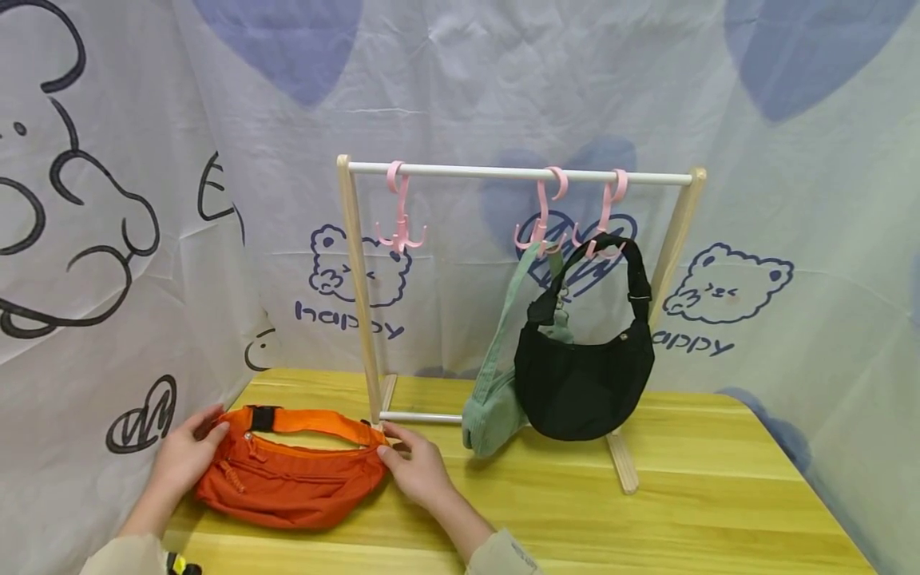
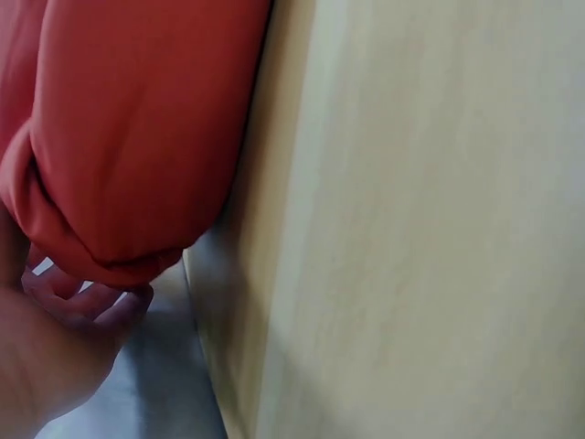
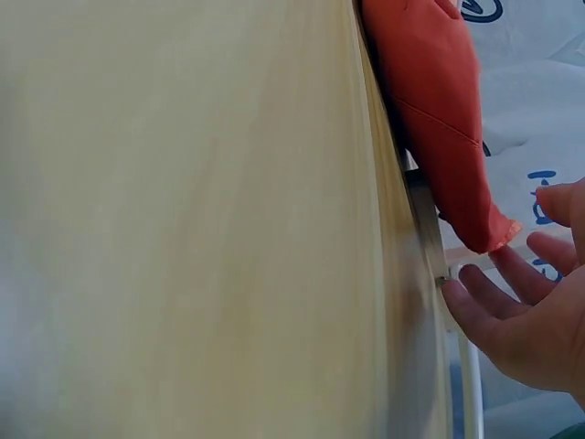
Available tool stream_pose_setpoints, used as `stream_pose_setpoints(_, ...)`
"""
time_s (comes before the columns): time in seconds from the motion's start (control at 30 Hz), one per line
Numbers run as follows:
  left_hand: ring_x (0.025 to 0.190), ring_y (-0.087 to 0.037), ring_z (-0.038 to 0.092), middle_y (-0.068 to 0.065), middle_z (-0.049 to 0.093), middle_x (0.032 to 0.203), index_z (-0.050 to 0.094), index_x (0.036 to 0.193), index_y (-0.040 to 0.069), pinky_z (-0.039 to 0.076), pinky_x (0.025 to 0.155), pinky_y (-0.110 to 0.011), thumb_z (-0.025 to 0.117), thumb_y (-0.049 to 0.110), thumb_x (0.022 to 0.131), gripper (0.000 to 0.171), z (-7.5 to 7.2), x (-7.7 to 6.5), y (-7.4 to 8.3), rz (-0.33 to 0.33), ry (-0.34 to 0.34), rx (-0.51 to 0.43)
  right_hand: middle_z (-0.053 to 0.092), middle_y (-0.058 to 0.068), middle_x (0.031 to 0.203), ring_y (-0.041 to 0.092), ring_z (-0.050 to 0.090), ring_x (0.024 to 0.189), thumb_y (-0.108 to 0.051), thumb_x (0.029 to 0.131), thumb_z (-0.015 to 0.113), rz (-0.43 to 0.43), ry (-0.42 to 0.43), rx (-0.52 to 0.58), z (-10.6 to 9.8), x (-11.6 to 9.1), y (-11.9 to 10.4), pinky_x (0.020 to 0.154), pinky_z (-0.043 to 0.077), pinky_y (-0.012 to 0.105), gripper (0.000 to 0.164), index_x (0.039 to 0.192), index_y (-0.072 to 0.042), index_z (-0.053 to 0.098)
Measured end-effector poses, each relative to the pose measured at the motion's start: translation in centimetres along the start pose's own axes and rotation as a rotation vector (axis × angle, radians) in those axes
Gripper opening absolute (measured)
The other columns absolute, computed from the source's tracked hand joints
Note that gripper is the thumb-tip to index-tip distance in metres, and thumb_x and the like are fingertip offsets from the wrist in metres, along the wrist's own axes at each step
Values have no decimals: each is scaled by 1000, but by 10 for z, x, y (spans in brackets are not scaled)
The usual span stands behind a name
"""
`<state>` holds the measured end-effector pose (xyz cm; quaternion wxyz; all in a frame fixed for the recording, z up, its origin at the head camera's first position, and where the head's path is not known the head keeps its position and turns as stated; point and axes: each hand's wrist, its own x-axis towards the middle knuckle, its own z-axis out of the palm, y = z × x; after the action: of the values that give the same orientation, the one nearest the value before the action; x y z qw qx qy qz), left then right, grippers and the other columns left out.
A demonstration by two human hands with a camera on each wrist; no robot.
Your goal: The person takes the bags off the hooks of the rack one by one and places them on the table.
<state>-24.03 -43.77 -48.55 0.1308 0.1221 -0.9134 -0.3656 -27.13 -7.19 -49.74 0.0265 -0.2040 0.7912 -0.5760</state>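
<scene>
Head cam: one orange bag (image 1: pixel 295 491) on the table (image 1: pixel 719 479), left hand (image 1: pixel 185 451) gripping one end, right hand (image 1: pixel 418 469) relaxed at the other; three pink hooks (image 1: pixel 401 226), black bag (image 1: pixel 585 383) partly hiding a green bag (image 1: pixel 492 419). Left wrist: orange bag cropped. Right wrist: same.

Waist bag (image 1: pixel 295 483) on table's (image 1: pixel 719 487) left, rack (image 1: pixel 474 171) behind, two bags (image 1: pixel 585 387) hanging right

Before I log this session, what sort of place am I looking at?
Probably a staged tabletop setup indoors: printed cloth hangs behind and beside a wood-grain table, on which a rack holds a green bag and a black bag.
</scene>
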Motion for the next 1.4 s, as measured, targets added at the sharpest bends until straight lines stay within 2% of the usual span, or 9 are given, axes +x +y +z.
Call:
stream_pose_setpoints(0.17, 135, -58, 42, -36, 43, 151, 42, 153, -9, 37, 110, -67, 50, 27, 111, 56, 1, -4, 7, 20, 18, -14, 60, 15, 146, 41, 60, 128, -20, 103, 67, 6, 20, 15, -5, -3, 0, 101, 56, 47, 45, 145, -5, 61)
stream_pose_setpoints(0.43, 132, -59, 47, -34, 45, 151, 44, 154, -4, 40, 105, -69, 54, 30, 109, 57, 3, -13, 17, 60, 56, -23, 60, 15, 146, 41, 59, 128, -19, 102, 68, -18, 48, 1, -17, -8, -4, 98, 58, 45, 44, 143, -6, 62)
stream_pose_setpoints(0.87, 137, -61, 38, -38, 40, 153, 45, 155, 0, 35, 105, -75, 58, 32, 108, 58, 7, -29, 51, 134, 79, -91, 59, 13, 147, 41, 59, 129, -20, 103, 67, -62, 43, 36, -38, -20, -10, 100, 56, 49, 43, 144, -9, 62)
stream_pose_setpoints(1.1, 138, -60, 39, -32, 39, 158, 44, 158, 6, 37, 104, -75, 57, 35, 108, 59, 13, -37, 72, 150, 71, -120, 61, 15, 145, 43, 58, 129, -19, 103, 67, -78, 31, 74, -50, -29, -10, 100, 56, 49, 42, 143, -7, 62)
stream_pose_setpoints(1.33, 136, -56, 44, -27, 41, 159, 44, 158, 9, 43, 104, -68, 57, 33, 109, 57, 21, -42, 91, 197, 59, -162, 58, 12, 149, 37, 57, 131, -21, 105, 66, -39, -7, 99, -64, -39, -10, 102, 54, 51, 44, 147, -12, 60)
stream_pose_setpoints(1.4, 134, -54, 48, -26, 44, 157, 45, 158, 11, 53, 100, -51, 57, 33, 109, 56, 23, -45, 96, 207, 60, -159, 58, 11, 149, 36, 57, 132, -23, 105, 65, -29, -22, 94, -67, -42, -10, 102, 54, 50, 44, 147, -15, 60)
